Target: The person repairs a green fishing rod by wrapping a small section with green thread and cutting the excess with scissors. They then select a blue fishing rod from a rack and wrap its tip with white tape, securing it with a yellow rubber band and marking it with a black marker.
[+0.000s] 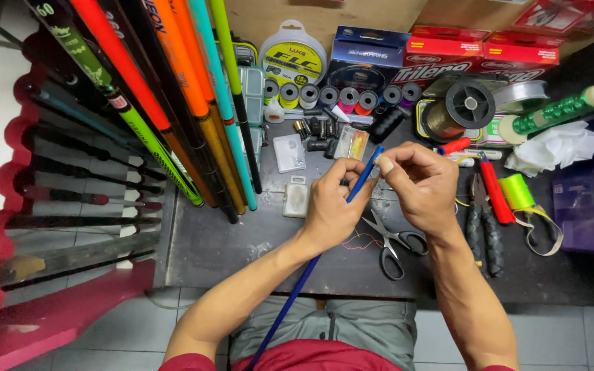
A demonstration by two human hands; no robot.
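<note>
Far left, a rack of fishing rods (173, 103) leans against the bench (242, 240), bright orange, green and teal blanks side by side. Moving in, a small clear plastic box (289, 152) and a white block (296, 200) lie just left of the action. Now the centre: the left hand (331, 206) is closed around a thin blue rod (304, 278) that runs from the lap up over the near edge of the bench, gripping it just below the tip. The right hand (417, 180) pinches at that tip with thumb and forefinger, the other fingers curled; what it pinches is too small to tell. A loose wisp of red thread (359, 242) lies under the hands, beside the scissors (390, 246), which rest flat and untouched. By my reading the work at the tip is mid-way: nothing bound or trimmed that shows. Further right, pliers (482, 223) and a red-handled tool (495, 192) lie unused, and thread spools (338, 95) line the far side.
</note>
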